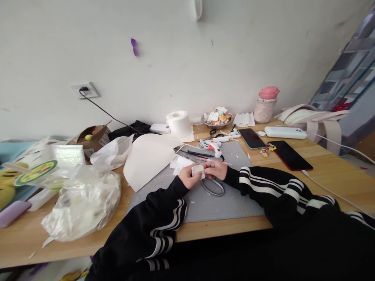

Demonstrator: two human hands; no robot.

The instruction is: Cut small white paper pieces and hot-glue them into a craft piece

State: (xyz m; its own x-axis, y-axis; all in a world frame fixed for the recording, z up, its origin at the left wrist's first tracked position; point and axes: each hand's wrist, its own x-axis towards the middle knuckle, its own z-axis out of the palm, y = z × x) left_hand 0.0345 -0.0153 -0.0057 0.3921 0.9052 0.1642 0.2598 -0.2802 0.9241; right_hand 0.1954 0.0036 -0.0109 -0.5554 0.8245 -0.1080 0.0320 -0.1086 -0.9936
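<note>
My left hand point(188, 177) is closed on a small white piece point(198, 170) over the grey cutting mat point(222, 208). From the right, my right hand point(216, 169) pinches the same piece at its edge. A grey ring point(213, 192) lies on the mat just below my right hand. Beyond the hands are a white and orange glue gun point(215, 148), dark pen-like tools point(195, 153) and scraps of white paper point(179, 164). Small details of the white piece cannot be made out.
On the left lie a clear plastic bag point(84, 203) and a large white sheet point(150, 158). A paper roll point(178, 124), a filled bowl point(217, 118) and a pink bottle point(266, 105) stand behind. Two phones point(252, 138) and a white cable point(331, 191) are right.
</note>
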